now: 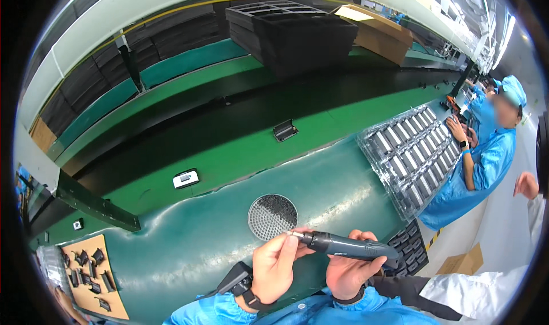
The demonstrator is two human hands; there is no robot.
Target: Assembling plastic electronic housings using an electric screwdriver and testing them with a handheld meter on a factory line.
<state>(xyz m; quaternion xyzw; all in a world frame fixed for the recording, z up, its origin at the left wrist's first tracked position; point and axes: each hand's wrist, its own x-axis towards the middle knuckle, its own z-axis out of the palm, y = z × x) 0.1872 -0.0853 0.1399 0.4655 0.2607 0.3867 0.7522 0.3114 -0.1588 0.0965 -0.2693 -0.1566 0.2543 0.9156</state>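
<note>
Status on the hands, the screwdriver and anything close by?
Right hand: holding electric screwdriver, tip pointing left. Left hand: thumb and fingers at that tip. Round perforated tray of small dark parts just beyond.

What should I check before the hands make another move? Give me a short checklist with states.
1. Tool supported: ok, the right hand holds the dark screwdriver-like tool by its body.
2. Left hand clear of the tip: not ok, its fingers are closed about it.
3. Screw on the tip: cannot tell, the fingers hide too much.
4. Tool switched off: cannot tell from a still.
5. Round dish unobstructed: ok, its small dark pieces lie in view.
6. Co-worker clear of the tool: ok, they are beyond the clear tray.
</note>
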